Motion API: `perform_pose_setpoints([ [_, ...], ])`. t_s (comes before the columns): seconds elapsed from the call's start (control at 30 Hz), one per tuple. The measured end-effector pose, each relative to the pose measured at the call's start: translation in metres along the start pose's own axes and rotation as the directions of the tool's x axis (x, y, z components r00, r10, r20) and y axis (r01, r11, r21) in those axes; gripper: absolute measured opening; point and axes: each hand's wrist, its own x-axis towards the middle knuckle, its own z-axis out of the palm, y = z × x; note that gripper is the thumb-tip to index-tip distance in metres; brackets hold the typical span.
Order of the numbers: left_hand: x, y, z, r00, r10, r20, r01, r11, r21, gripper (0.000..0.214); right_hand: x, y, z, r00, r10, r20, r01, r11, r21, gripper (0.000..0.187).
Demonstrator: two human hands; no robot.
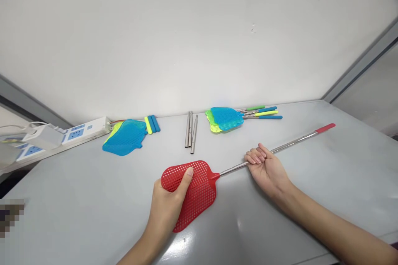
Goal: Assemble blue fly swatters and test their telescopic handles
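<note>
A red fly swatter point(199, 196) with a perforated head, a long extended metal rod and a red grip is held in both hands above the table. My left hand point(169, 201) grips the edge of the head, thumb on top and the other fingers hidden beneath. Around the middle of the rod, the fingers of my right hand point(267, 169) are curled closed. The red grip end points to the far right.
Behind lie several assembled fly swatters point(226, 119), a few metal rods point(191, 132), blue and yellow grips point(152, 124) and loose swatter heads point(126, 136). A power strip point(83, 132) with plugged-in adapters runs along the left. The wall point(174, 49) bounds the grey table point(93, 198).
</note>
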Motion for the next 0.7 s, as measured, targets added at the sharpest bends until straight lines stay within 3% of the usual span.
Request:
perform_pose_setpoints([
  [0.7, -0.0026, -0.0031, 0.0046, 1.000, -0.010, 0.014, 0.011, 0.999, -0.042, 0.028, -0.0102, 0.0056, 0.0008, 0.999, -0.041, -0.015, 0.041, 0.999, -0.015, 0.033],
])
